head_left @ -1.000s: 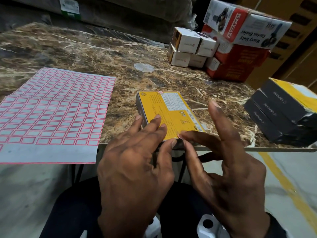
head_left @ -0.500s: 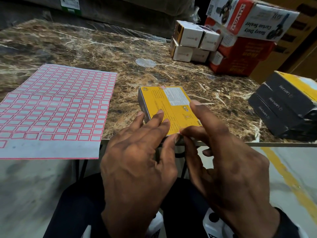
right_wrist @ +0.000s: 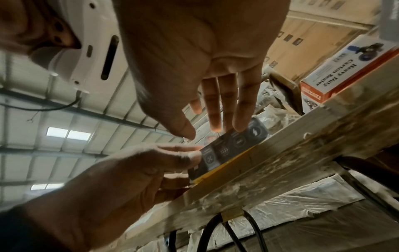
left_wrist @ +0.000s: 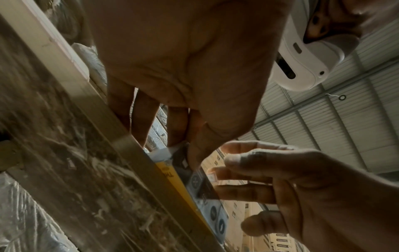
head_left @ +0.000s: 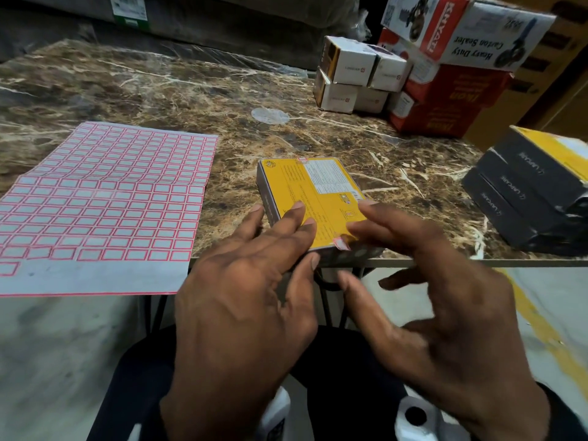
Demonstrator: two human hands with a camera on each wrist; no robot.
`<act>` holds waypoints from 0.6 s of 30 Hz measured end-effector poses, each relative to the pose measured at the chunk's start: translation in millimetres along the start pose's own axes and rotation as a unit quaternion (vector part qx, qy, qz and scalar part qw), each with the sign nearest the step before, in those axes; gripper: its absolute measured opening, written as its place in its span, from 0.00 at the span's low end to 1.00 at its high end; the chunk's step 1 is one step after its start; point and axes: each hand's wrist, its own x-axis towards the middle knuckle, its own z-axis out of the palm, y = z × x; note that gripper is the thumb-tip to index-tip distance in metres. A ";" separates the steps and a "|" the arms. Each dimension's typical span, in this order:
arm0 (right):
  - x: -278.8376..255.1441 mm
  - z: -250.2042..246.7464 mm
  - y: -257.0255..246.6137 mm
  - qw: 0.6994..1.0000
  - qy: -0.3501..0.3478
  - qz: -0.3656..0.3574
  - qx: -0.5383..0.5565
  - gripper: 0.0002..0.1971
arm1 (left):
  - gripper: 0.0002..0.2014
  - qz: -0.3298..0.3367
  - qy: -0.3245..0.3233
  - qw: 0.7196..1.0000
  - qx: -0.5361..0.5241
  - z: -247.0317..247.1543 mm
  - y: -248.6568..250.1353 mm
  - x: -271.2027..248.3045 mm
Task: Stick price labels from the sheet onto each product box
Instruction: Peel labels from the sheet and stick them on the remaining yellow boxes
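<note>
A flat yellow product box [head_left: 321,192] lies at the table's near edge, its dark side [left_wrist: 200,185] facing me. My left hand [head_left: 254,275] rests on its near left corner, with straight fingers on top and the thumb [left_wrist: 196,153] against the near side. My right hand [head_left: 423,281] is spread and blurred at the box's near right corner, its index fingertip touching the top. A small red-bordered label [head_left: 341,242] sits folded over the near edge between the hands. Another label [head_left: 302,159] shows on the far edge. The label sheet [head_left: 105,202] lies flat to the left.
Stacked dark and yellow boxes [head_left: 534,192] stand at the right edge. Small white boxes [head_left: 353,74], red cartons [head_left: 445,103] and a carton sealer box [head_left: 471,30] are piled at the back right. The table's front edge [head_left: 477,263] runs just under the hands.
My right index finger came down from raised onto the box top, and the right hand then spread out. A label now shows on the box's near edge. The left hand stayed put.
</note>
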 end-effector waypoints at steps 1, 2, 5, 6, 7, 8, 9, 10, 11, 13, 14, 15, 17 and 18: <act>4.3 -2.5 2.4 1.000 0.002 0.004 0.024 0.24 | 0.17 0.000 -0.002 1.000 -0.001 -0.8 0.4 0.4; 9.6 -5.0 5.3 0.999 -0.003 0.005 0.039 0.21 | 0.17 0.000 -0.003 1.000 -0.001 -0.7 0.3 0.7; 19.9 -7.1 16.1 0.998 -0.043 -0.011 0.047 0.14 | 0.17 -0.003 -0.005 1.000 0.002 -0.9 0.8 1.3; 20.2 -5.1 18.9 0.998 -0.055 -0.020 0.037 0.14 | 0.17 -0.004 -0.004 1.000 0.002 -1.5 0.8 1.2; 18.9 -2.3 20.7 0.997 -0.065 -0.028 0.022 0.16 | 0.17 -0.003 -0.004 1.000 0.003 -2.0 0.5 0.8; 17.2 0.6 21.8 0.997 -0.070 -0.036 0.006 0.17 | 0.17 -0.001 -0.004 1.000 0.002 -2.4 0.5 1.0; 15.4 2.4 23.1 0.997 -0.071 -0.042 -0.008 0.19 | 0.17 0.001 -0.004 1.000 0.001 -2.1 0.4 1.6; 13.6 3.5 25.3 0.996 -0.068 -0.047 -0.017 0.19 | 0.17 0.001 -0.004 1.000 0.001 -1.4 0.3 1.9; 11.8 4.1 27.8 0.997 -0.061 -0.050 -0.023 0.18 | 0.17 -0.001 -0.004 1.000 0.000 -0.7 0.2 1.5; 9.3 4.8 34.8 0.997 -0.039 -0.060 -0.023 0.15 | 0.17 -0.002 0.008 1.000 -0.003 -0.5 1.1 1.4; 7.7 5.0 37.9 0.998 -0.030 -0.061 -0.019 0.14 | 0.16 0.000 0.015 1.000 0.001 -0.6 1.2 0.9; 6.6 5.1 39.6 0.998 -0.024 -0.059 -0.015 0.14 | 0.16 0.002 0.018 1.000 0.006 -0.7 1.3 0.5; 6.1 5.8 38.8 0.998 -0.029 -0.050 -0.014 0.17 | 0.16 -0.001 0.017 1.000 0.010 -1.1 1.5 1.5; 5.6 6.0 36.8 0.998 -0.038 -0.045 -0.018 0.20 | 0.16 -0.004 0.013 1.000 0.006 -0.9 1.7 1.9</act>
